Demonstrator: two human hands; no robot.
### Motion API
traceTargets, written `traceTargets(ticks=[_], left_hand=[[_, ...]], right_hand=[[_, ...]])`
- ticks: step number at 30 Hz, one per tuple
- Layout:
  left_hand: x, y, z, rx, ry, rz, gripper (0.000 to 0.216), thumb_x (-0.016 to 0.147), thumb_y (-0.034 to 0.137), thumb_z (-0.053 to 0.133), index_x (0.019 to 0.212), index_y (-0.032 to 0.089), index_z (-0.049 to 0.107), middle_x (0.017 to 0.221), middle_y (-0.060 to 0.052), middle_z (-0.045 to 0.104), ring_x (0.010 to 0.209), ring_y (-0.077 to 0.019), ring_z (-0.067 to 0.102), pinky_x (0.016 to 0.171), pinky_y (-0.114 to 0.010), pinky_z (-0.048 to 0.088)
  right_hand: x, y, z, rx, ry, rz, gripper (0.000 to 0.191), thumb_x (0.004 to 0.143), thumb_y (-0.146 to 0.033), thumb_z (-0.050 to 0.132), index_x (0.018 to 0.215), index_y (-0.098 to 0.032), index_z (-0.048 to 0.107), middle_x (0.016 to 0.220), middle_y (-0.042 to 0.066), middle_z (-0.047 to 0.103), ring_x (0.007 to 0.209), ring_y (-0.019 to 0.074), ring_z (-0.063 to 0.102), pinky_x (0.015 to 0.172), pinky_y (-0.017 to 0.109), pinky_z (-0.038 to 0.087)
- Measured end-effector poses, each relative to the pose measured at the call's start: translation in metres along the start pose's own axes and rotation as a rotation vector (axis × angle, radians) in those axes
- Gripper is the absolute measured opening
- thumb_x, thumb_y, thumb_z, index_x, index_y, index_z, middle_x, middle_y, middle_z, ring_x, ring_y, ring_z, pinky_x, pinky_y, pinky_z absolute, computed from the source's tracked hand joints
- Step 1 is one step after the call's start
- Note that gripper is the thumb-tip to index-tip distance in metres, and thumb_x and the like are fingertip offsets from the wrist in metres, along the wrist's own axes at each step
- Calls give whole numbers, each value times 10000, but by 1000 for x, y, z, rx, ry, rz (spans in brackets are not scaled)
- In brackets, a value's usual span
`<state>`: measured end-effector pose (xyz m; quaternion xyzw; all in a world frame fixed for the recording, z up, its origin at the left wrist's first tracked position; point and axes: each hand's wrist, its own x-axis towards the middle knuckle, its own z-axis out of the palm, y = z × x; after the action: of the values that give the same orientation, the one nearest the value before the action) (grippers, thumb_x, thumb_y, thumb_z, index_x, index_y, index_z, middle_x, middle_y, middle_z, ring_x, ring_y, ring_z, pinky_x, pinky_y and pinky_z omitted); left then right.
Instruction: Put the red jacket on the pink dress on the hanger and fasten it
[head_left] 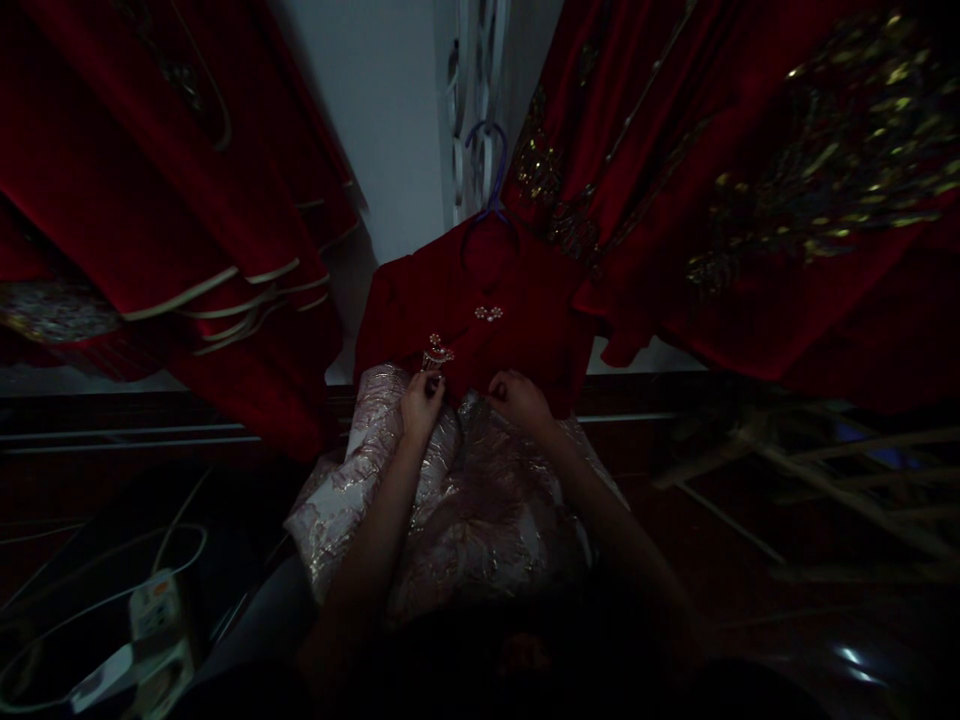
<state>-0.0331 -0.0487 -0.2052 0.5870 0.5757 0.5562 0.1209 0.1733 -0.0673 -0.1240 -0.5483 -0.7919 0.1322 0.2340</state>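
A short red top (525, 290) hangs in front of me on a purple hanger (495, 170), with a small beaded clasp (488, 314) at its chest. Below its hem spreads a pale, shiny brocade cloth (480, 500). My left hand (423, 405) is closed near the lower edge of the top, just beneath a pearly beaded ornament (436, 352). My right hand (520, 402) has its fingers pinched together by the hem, apart from the left. What lies between the fingers of either hand is too dark and small to make out.
Red garments with pale edging (180, 230) hang on the left, and red garments with gold sequins (840, 150) on the right. White scrolled metalwork (476, 90) supports the hanger. A power strip (159, 620) with cables sits lower left; a wooden frame (810, 470) stands at right.
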Motion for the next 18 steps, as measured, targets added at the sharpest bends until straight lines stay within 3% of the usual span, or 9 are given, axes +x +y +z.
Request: traceTargets(ticks=[6,10,15,18], left_hand=[[-2,3,-2,-139,-15,-22,138,745,260,628,852,176,648,801,-12,644,618,-95,573,584,-210,454],[-10,15,-3,-242,-24,-53,137,712,227,633,835,168,648,810,-18,649,653,-96,595,590,-203,478],[-29,26,-1,-319,-41,-25,94,675,184,643,766,163,634,725,7,611,631,-92,594,605,-205,497],[-30,21,-1,-435,-42,-135,133,635,177,664,765,158,639,705,10,624,638,-96,604,607,-201,499]], right_hand=[[2,4,1,101,67,-48,89,729,-197,620,815,-203,596,840,12,627,732,128,578,650,220,411],[3,3,5,377,39,-57,101,712,-204,627,798,-195,575,716,-23,625,665,109,592,625,201,432],[5,-6,29,680,0,-29,197,677,-302,699,774,-174,585,709,-8,643,676,116,624,630,209,473],[7,-6,42,764,13,-29,219,674,-321,708,783,-173,590,733,3,657,699,121,639,659,224,500]])
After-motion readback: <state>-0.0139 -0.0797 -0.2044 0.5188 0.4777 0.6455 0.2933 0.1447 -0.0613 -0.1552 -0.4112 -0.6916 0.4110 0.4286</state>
